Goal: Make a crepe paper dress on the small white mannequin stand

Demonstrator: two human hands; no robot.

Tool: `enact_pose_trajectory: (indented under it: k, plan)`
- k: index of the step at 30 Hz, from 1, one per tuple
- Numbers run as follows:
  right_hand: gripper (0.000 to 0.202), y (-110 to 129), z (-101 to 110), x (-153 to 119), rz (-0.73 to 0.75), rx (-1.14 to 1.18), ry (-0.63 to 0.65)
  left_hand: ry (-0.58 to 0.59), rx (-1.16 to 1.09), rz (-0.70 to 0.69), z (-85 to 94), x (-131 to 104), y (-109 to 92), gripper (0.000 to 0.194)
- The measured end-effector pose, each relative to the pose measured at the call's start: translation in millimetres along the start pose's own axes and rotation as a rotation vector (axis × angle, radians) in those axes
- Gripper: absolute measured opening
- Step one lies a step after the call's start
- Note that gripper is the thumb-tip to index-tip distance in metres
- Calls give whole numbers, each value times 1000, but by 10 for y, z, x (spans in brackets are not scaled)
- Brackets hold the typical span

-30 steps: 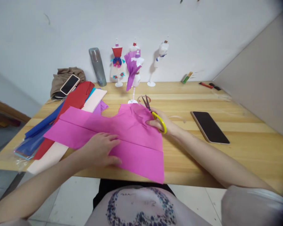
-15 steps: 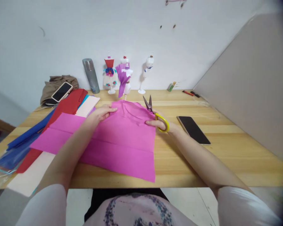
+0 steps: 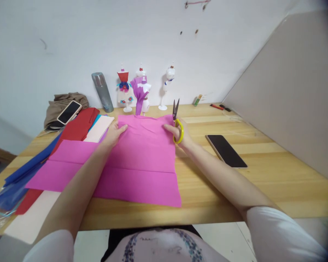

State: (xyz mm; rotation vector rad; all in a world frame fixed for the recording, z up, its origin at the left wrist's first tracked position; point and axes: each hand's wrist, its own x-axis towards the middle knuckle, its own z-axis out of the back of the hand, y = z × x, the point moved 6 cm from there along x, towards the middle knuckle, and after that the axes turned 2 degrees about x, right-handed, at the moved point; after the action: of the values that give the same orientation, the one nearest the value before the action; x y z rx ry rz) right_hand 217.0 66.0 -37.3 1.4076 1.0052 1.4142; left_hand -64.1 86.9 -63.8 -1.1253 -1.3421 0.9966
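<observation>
The left hand (image 3: 115,134) grips the far edge of the pink sheet (image 3: 142,156), thumb on top. The right hand (image 3: 182,135) grasps the scissors (image 3: 175,113), its thumb on the sheet's far right corner. Scissors: long axis toward the tabletop's (image 3: 262,178) far edge, tips foremost; dark blades slightly parted, yellow handle. Sheet: long axis roughly parallel to the tabletop's near edge; plain surface, lengthwise crease, wrinkles along the far edge. It lies near that near edge, its left end over the red fabric (image 3: 78,125).
</observation>
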Motion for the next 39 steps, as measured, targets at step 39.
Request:
enact_pose_trajectory:
  k: [39]
  plan:
    - [37, 49, 139, -28, 266, -170, 37, -38, 796, -412, 2, -133, -966, 30]
